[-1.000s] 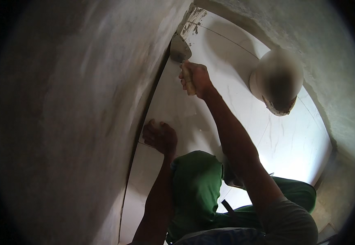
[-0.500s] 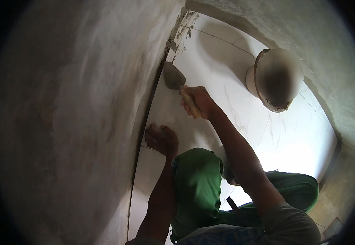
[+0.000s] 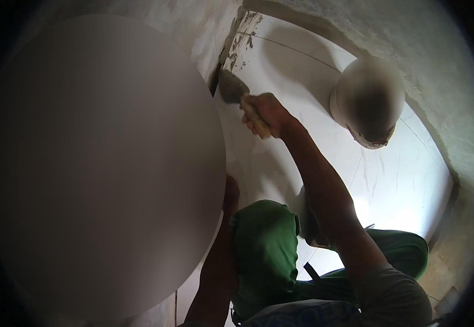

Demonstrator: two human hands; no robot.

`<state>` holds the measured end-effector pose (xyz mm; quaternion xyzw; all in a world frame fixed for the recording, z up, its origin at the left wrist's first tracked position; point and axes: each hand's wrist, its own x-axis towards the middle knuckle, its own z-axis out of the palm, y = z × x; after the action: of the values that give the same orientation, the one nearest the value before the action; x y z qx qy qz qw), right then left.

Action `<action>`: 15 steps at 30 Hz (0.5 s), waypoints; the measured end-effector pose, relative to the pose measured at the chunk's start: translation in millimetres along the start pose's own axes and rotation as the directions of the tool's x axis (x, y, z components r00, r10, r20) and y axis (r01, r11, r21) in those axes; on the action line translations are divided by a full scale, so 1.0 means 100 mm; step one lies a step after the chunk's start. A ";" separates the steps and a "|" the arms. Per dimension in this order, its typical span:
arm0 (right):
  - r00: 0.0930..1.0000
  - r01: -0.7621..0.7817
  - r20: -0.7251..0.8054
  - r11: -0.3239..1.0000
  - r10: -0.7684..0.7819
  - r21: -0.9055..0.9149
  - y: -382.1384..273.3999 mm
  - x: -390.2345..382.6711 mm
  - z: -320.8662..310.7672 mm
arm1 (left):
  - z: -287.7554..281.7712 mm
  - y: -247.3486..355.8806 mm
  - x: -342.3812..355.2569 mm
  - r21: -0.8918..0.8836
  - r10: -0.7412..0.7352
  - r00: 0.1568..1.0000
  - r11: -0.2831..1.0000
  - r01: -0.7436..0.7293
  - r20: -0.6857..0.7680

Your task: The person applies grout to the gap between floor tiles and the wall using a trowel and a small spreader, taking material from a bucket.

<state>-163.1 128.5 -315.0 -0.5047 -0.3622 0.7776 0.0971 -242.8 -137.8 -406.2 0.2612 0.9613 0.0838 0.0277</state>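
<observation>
My right hand is wrapped round the wooden handle of a trowel. The grey metal blade lies near the gap between the white floor tiles and the left wall, its far edge close to the smeared mortar. Only the wrist side of my left hand shows, low by my green-trousered knee; a large blurred patch covers its fingers.
A bucket with a crusted rim stands on the tiles at the right, its top blurred. A rough plastered wall curves along the far and right side. My bent knees are close below my hands.
My right hand and the trowel have moved a little farther away along the wall edge. My left hand's fingers, visible earlier on the tile, are now covered by the blur.
</observation>
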 end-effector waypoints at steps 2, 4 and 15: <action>0.997 -0.030 0.064 0.999 0.032 -0.022 -0.02 -0.18 -0.07 | 0.01 -0.01 0.00 0.023 -0.047 0.997 0.999 0.046 0.054; 0.999 0.018 0.030 0.999 -0.019 0.044 -0.08 -0.07 -0.11 | 0.02 -0.02 0.01 0.020 -0.044 0.999 0.999 0.043 0.030; 0.978 0.180 -0.139 0.965 -0.154 0.192 0.02 0.75 0.02 | 0.00 0.11 0.02 0.132 0.066 0.997 0.989 -0.059 -0.043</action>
<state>-200.0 164.6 -369.8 -0.5066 -0.3152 0.7671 0.2357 -238.9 -127.7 -403.9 0.2904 0.9564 0.0274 -0.0147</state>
